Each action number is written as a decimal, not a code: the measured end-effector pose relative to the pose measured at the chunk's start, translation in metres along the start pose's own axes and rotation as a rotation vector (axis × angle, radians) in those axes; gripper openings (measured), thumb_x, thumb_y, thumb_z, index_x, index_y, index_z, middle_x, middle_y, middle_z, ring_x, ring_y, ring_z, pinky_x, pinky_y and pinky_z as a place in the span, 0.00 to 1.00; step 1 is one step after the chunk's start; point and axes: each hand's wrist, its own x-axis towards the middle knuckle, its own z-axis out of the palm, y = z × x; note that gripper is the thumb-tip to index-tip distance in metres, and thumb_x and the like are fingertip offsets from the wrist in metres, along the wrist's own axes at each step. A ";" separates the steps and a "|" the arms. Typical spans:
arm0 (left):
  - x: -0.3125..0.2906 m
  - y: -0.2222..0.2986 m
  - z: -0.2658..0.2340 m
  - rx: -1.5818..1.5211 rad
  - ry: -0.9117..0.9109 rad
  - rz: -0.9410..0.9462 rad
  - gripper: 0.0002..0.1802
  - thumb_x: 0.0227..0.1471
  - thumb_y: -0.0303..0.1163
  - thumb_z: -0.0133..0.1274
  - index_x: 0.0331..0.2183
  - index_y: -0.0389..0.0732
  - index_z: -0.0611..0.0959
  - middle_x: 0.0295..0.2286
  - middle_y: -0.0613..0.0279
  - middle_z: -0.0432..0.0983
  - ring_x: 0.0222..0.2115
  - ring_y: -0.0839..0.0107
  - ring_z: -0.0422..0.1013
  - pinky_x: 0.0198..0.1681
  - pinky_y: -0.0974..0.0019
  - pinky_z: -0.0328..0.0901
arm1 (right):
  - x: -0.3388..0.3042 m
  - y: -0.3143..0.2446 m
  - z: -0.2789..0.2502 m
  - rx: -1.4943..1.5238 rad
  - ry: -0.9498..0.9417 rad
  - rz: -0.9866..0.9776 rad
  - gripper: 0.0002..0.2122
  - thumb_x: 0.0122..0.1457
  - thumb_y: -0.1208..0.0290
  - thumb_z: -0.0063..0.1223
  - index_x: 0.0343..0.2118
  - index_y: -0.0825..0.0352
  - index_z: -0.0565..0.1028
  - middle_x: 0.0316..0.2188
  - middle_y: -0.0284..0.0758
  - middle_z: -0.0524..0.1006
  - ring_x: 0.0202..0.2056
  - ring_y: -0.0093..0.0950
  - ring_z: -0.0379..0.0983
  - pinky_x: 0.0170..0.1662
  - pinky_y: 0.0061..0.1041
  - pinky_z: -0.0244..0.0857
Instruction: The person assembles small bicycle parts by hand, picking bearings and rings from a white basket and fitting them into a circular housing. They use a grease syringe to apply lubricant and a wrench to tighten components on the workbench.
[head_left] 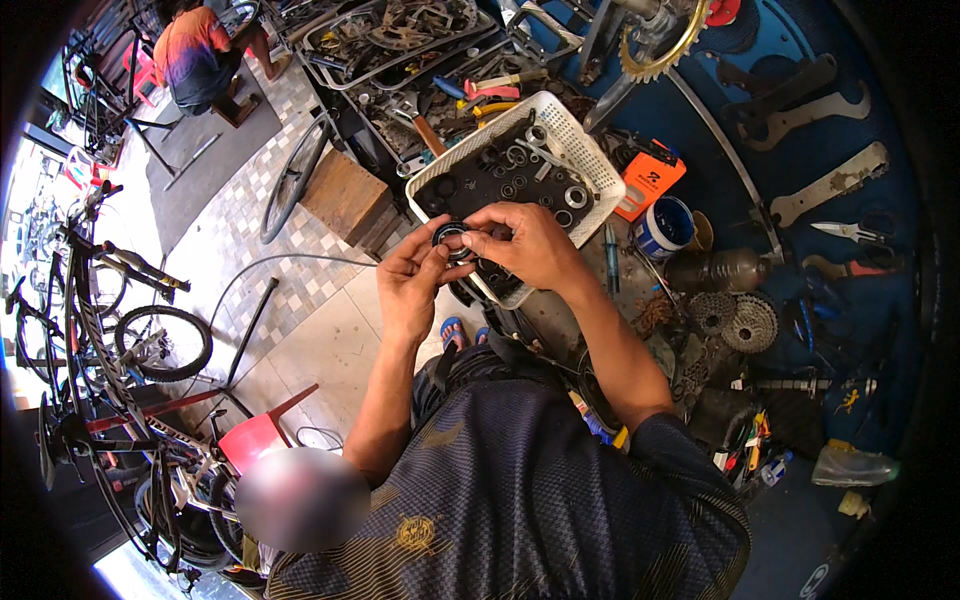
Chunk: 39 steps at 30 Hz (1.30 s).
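Observation:
A round bearing [449, 232] with a dark rim and a shiny inner ring is held up in front of my chest. My left hand [412, 272] pinches its left and lower edge between thumb and fingers. From the other side, my right hand [527, 242] grips it too, thumb and fingertips closed at its face. Just beyond and under my hands stands a white perforated plastic basket [592, 150], partly hidden by them. On its dark bottom lie several metal rings [575, 196] and small parts.
Right of the basket are an orange box [650, 180], a blue-and-white tub [664, 226] and gear cassettes [750, 323]. Tools [830, 185] hang on a blue board. A wooden block [347, 200] stands left, bicycles [165, 340] farther left. A person [195, 55] crouches at far left.

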 end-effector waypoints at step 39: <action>-0.048 -0.055 0.061 0.368 -0.398 -0.273 0.12 0.67 0.37 0.54 0.39 0.37 0.82 0.31 0.64 0.80 0.30 0.75 0.78 0.29 0.66 0.78 | -0.171 0.051 0.050 0.730 0.769 0.122 0.11 0.66 0.67 0.61 0.42 0.70 0.76 0.29 0.27 0.76 0.31 0.14 0.70 0.34 0.21 0.68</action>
